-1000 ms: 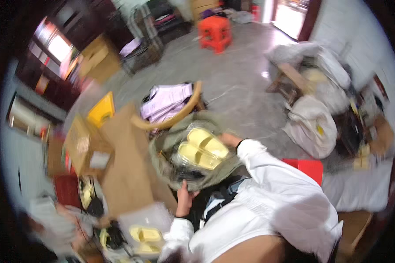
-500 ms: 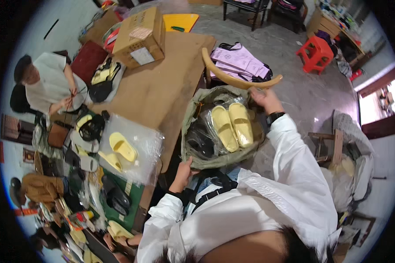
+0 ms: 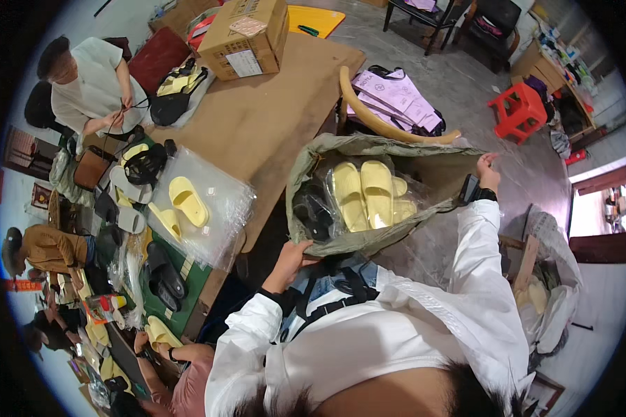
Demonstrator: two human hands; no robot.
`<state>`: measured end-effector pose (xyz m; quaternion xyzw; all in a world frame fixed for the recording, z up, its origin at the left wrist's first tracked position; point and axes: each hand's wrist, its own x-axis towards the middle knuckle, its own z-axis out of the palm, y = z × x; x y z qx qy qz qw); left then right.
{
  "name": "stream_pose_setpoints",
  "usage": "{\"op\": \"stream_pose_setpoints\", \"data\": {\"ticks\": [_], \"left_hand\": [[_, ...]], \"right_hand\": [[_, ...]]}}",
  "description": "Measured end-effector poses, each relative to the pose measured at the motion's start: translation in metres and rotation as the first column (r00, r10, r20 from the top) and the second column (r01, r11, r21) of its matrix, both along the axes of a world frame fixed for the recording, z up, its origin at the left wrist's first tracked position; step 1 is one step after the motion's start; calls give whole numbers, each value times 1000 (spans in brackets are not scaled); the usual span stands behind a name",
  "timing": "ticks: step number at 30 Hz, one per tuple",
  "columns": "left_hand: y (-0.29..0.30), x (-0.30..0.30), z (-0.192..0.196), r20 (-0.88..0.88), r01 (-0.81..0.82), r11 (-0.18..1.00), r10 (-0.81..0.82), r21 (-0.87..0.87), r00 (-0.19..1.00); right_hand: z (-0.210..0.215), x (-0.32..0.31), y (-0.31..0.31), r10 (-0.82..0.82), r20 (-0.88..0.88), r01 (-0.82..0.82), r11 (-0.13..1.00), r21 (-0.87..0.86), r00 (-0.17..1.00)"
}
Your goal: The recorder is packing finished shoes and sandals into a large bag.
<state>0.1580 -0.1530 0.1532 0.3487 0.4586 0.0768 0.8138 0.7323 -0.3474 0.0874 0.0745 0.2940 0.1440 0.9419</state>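
Observation:
A grey-green woven sack [image 3: 389,240] hangs open in front of me. My left hand [image 3: 289,264] is closed on its near left rim. At the far right corner of the mouth, my right hand [image 3: 487,170] pinches the edge and stretches it outward. Inside lie yellow slides [image 3: 377,194] in clear plastic, one pair on top and more yellow soles partly hidden beneath. Black slippers [image 3: 314,215] in plastic fill the left side of the sack.
A wooden table [image 3: 271,104] to my left bears a cardboard box [image 3: 243,42], plastic bags with yellow slides [image 3: 189,201] and black slides [image 3: 164,278]. A curved chair back [image 3: 368,118] adjoins the sack. A red stool [image 3: 518,111] stands right. Several people work at left.
My right hand has moved right and outward, drawing the sack's mouth wider. More yellow slides now show under the top pair. My left hand keeps its hold on the rim.

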Motion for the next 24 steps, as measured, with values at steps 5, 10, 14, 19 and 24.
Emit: {"op": "stream_pose_setpoints", "data": {"ticks": [5,10,14,19,24], "left_hand": [[0,18,17,263,-142,986,159,-82,952],[14,15,-8,308,-210,969,241,-131,920],[34,26,-6,310,-148,971,201,-188,929],[51,6,-4,355,-85,991,116,-102,928],[60,-40,-13,324,-136,990,138,-29,936]], "right_hand": [[-1,1,14,63,155,-22,968,-248,986],[67,-150,117,630,62,-508,677,-534,774],[135,-303,162,915,356,154,330,-931,193],[152,-415,176,670,-51,394,373,-840,-741],[68,-438,189,543,-666,838,488,-244,-511]]}}
